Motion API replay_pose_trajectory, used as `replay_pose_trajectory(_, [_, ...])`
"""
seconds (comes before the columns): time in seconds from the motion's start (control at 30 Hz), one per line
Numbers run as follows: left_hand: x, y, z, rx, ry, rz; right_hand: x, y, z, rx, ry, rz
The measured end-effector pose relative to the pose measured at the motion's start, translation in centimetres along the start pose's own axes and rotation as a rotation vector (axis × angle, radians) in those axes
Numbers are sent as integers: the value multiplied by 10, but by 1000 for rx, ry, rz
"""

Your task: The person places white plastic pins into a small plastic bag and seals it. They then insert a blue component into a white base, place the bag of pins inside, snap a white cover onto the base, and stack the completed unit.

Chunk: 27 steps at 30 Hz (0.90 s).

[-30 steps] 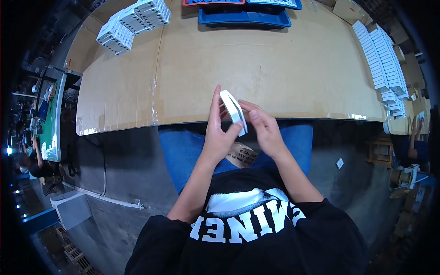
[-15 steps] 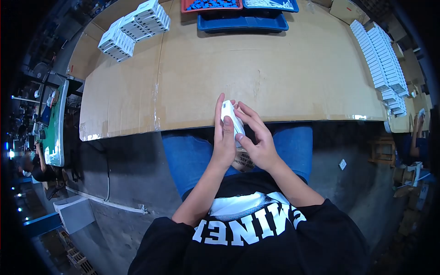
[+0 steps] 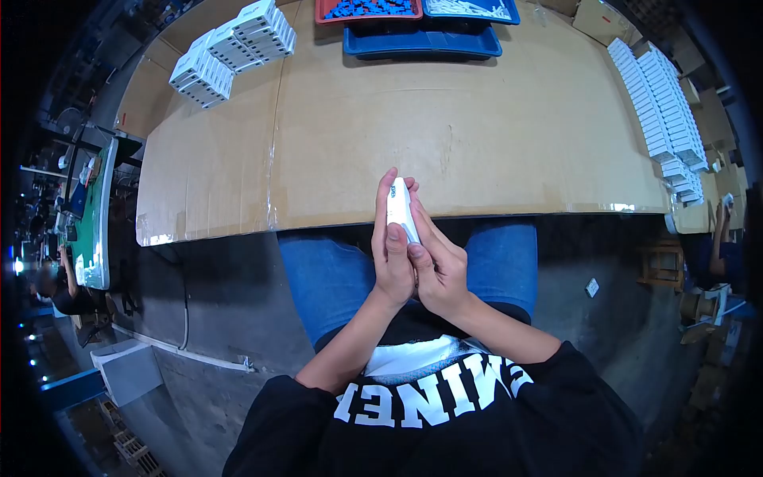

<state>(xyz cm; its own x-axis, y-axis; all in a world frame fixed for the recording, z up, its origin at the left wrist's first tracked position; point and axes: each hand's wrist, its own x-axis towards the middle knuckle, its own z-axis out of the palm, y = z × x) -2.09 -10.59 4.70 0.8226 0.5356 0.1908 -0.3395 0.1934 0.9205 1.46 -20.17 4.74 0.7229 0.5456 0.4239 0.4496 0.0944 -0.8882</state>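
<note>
A small white box-like piece (image 3: 400,208) with dark marks near its far end is pressed between my two palms, just off the table's front edge and above my lap. My left hand (image 3: 391,254) lies along its left side, the thumb near the close end. Against the right side is my right hand (image 3: 439,266), its thumb beside the left thumb. The palms hide much of the piece.
Stacked white pieces (image 3: 230,52) stand at the table's (image 3: 358,143) back left, and long rows (image 3: 660,111) at the right. A red tray (image 3: 368,19) of blue parts and blue trays (image 3: 421,54) are at the back. Two other people (image 3: 73,290) (image 3: 722,253) sit at the sides.
My right hand has closed flat against the white piece, its fingers now aligned with my left hand's. The piece stands more upright in view. The brown printed thing below my hands is no longer visible.
</note>
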Motion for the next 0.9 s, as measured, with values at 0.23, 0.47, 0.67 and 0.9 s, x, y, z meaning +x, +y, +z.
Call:
replay_pose_trajectory(0.23, [-2,-5,-1,-12,1,-5,1,4,4,-69,31,-45])
replay_pose_trajectory(0.47, [-2,-10,0,-91,26,-9,-4,6,5,-36,30,5])
replay_pose_trajectory(0.67, [8,-8,-9,81,69,38,9,11,16,618,120,321])
replay_pose_trajectory(0.9, [5,-22,-22,261,-4,121,25,-15,5,560,23,610])
